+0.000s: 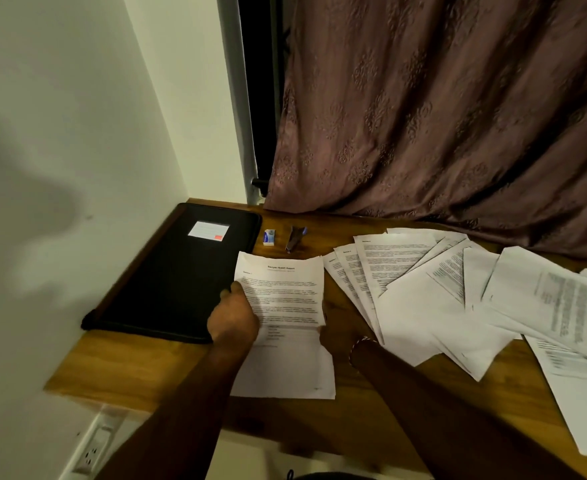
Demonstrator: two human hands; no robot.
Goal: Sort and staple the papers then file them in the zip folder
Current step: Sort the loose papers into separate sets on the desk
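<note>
A printed report sheet (pixel 283 289) is lifted off the wooden desk (pixel 139 368). My left hand (pixel 231 317) grips its left edge, thumb on top. My right hand (pixel 333 323) holds its lower right edge, mostly hidden behind the paper. Under it lies another white sheet (pixel 285 372). A black zip folder (pixel 178 275) with a white label lies closed at the left, by the wall. A stapler (pixel 294 239) and a small box of staples (pixel 269 236) sit behind the held sheet. Several printed pages (pixel 423 292) fan out across the right of the desk.
A brown patterned curtain (pixel 441 109) hangs down to the desk's back edge. A white wall (pixel 60 150) bounds the left side. A wall socket (pixel 93 452) is below the desk's front left corner. More pages (pixel 576 358) overhang at the far right.
</note>
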